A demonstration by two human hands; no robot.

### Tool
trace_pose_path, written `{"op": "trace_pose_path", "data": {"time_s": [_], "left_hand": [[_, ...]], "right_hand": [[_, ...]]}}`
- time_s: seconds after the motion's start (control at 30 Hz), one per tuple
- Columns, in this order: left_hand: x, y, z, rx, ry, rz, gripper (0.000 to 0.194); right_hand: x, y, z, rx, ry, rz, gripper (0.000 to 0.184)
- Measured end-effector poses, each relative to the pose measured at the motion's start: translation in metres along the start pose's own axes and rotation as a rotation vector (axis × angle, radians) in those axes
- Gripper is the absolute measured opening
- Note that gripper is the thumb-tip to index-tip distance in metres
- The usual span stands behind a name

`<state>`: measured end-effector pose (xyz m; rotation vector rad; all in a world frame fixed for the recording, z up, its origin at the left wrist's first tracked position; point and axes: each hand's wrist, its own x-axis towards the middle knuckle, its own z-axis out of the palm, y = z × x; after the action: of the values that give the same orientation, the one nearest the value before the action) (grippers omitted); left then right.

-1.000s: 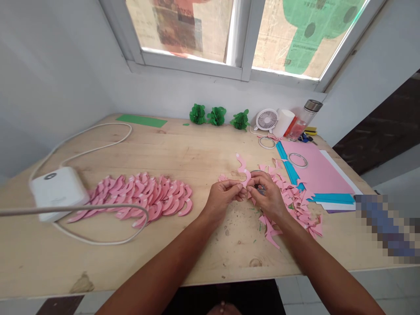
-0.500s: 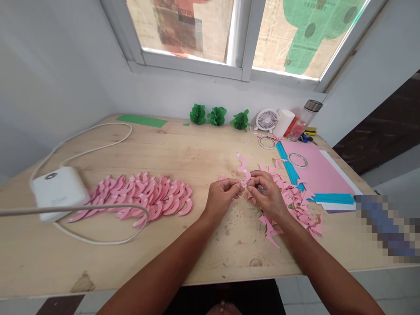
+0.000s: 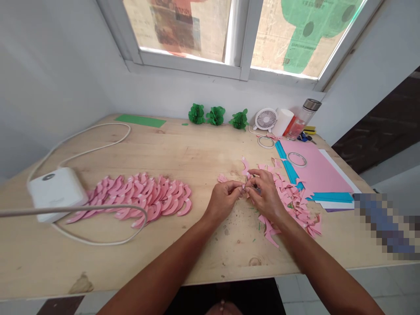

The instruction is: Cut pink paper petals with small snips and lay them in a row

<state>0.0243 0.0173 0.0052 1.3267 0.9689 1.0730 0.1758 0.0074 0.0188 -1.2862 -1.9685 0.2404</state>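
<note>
My left hand (image 3: 225, 197) is closed in a pinch on a small piece of pink paper (image 3: 243, 187). Touching the same piece, the fingertips of my right hand (image 3: 265, 192) are pinched together too. A curved pink paper strip (image 3: 245, 165) shows just above my right fingers; whether it joins the pinched piece is hidden. Something dark is partly covered by the right fingers and cannot be made out. To the left lies a pile of curved pink paper pieces (image 3: 164, 197) with pale ends. Pink paper scraps (image 3: 297, 202) lie beside and under my right hand.
A white box-shaped device (image 3: 57, 192) with a looping cable (image 3: 98, 242) is on the left. Three green paper ornaments (image 3: 215, 116), a small fan (image 3: 266, 119) and a bottle (image 3: 303, 120) stand along the back. Pink sheets (image 3: 324, 168) and a tape roll (image 3: 296, 159) lie right.
My fingertips have come closer together around the pink paper. The curved strip, earlier showing at length above my hands, now shows only a short part. The view has shifted slightly.
</note>
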Motion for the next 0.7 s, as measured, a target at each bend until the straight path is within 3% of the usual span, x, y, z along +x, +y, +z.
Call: {"op": "trace_pose_path", "data": {"time_s": [0.3,0.7], "left_hand": [[-0.0024,0.0055,-0.0020,0.220,0.005,0.067,0.020],[-0.0037,0.0042,-0.0015,0.210,-0.031,0.080,0.022]], "right_hand": [[-0.0009,0.0024,0.0010,-0.098,-0.004,-0.045,0.007],[-0.0009,0.0030,0.0014,-0.107,-0.010,-0.047,0.006]]}}
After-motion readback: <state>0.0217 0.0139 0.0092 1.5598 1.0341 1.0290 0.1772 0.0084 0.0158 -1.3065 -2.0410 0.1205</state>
